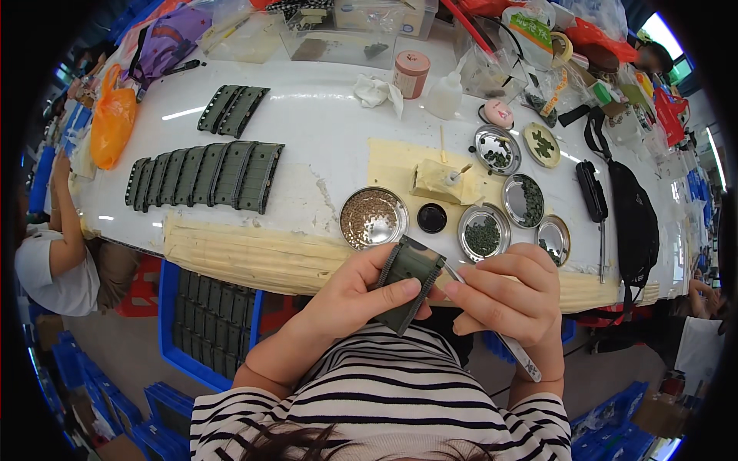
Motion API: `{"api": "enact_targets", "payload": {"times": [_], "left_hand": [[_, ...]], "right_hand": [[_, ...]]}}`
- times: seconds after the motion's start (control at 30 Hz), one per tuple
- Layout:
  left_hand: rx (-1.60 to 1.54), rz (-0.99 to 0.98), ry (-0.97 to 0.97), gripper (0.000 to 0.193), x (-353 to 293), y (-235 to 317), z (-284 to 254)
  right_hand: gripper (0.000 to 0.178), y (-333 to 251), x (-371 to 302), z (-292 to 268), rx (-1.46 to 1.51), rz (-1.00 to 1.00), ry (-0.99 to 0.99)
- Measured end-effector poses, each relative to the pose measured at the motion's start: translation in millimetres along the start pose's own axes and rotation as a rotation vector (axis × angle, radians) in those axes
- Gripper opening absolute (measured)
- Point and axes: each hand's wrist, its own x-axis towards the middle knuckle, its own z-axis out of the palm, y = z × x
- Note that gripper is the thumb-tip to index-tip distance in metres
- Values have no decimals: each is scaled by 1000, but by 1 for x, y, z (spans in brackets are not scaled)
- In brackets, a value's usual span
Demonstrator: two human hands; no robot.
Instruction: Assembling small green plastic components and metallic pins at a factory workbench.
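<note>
My left hand [342,300] is closed around a dark green, slightly curved plastic part [400,303] with a notched edge, its thumb lying across the face. My right hand [515,300] pinches a pair of silver tweezers [513,353], their tips against the right edge of that part. Whether a small piece sits in the tips I cannot tell. Just beyond my hands stand a round metal tin of small brown pieces [373,192], a small black round dish [432,218] and a tin of small dark green pieces [483,207].
Rows of similar green parts [207,175] lie at the left of the white table; more fill a blue crate [167,323] below. Further tins [523,178], a tape-wrapped block [442,180], a squeeze bottle [444,96] and a black waist bag [634,223] stand farther right. A person [58,265] sits at left.
</note>
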Motion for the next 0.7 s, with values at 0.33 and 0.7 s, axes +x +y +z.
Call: {"api": "enact_targets", "payload": {"times": [0.33,0.7], "left_hand": [[1,58,-37,30,0,-1,1],[78,67,59,28,3,-2,6]], "right_hand": [[36,0,4,-8,110,11,-77],[31,9,-22,-11,133,194,212]]}}
